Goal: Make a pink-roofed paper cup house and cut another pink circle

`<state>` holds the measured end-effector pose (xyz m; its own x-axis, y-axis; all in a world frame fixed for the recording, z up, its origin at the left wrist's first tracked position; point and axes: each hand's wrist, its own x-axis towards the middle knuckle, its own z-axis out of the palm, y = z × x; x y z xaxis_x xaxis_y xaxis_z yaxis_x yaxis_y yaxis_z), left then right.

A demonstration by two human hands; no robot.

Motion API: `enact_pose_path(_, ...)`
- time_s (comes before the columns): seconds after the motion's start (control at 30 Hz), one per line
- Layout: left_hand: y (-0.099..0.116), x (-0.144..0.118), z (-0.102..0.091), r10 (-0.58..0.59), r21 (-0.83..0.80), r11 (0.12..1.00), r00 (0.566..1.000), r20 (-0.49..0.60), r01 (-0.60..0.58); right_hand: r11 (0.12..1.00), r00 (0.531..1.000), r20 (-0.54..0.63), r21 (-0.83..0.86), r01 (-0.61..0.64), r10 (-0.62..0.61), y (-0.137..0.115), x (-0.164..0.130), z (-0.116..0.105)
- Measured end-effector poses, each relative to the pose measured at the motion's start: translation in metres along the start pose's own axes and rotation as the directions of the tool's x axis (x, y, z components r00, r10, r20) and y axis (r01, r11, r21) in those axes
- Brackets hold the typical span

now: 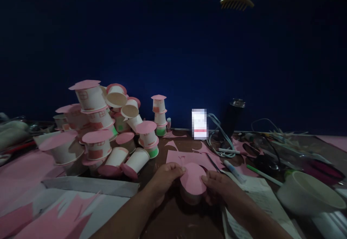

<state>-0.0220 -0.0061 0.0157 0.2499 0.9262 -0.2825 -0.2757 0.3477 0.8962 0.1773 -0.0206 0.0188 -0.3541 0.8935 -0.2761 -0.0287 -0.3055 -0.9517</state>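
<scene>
Both hands meet low in the middle of the view: the left hand (165,177) curls its fingers and thumb onto the left edge of a pink paper disc (193,178), and the right hand (218,185) pinches the disc's right edge between thumb and fingers. The disc lies flat on top of a paper cup (190,196), which stands on the dark brown table (176,217) between the two hands (only a sliver of the cup's wall shows beneath the pink paper). Just behind the disc lie pink paper scraps (187,156) with round holes cut out of them. To the left rises a pile of finished cups (100,130), white with pink paper lids and small drawn windows, some upright, some tipped on their sides; a short stack of three cups (159,115) stands apart behind it, near the blue wall (173,51). A dark flask (233,118) stands to the right of centre, with a tangle of cables (222,141) beside it. Nearer the right hand lie a glue stick (234,171) and a green pen (264,175) on printed sheets, and a white bowl (309,192) sits at the right edge. A yellow hair claw (236,1) hangs high on the wall. Jagged pink paper offcuts (54,219) fill the lower left corner.
</scene>
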Motion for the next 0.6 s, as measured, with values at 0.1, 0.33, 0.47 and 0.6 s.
enact_pose_path(0.1, 0.0009, -0.0004, 0.0005, -0.006, 0.004, 1.000, 1.000, 0.000, 0.006, 1.000, 1.000, 0.004, 0.010, 0.002, -0.002, 0.0000, 0.0001, 0.0004)
enact_pose_path(0.33, 0.0022, -0.0011, 0.0011, -0.015, 0.005, 1.000, 1.000, 0.001, 0.015, 1.000, 1.000, 0.019, 0.011, -0.003, 0.003, -0.0036, -0.0013, 0.0021)
enact_pose_path(0.47, 0.0021, -0.0010, 0.0005, -0.026, 0.007, 1.000, 1.000, -0.003, 0.026, 1.000, 1.000, 0.022, 0.005, -0.009, 0.009, -0.0048, -0.0012, 0.0024)
enact_pose_path(0.6, 0.0007, -0.0001, 0.0001, -0.025, 0.000, 1.000, 1.000, 0.000, 0.025, 1.000, 0.999, 0.037, 0.000, 0.004, -0.004, -0.0039, -0.0008, 0.0022)
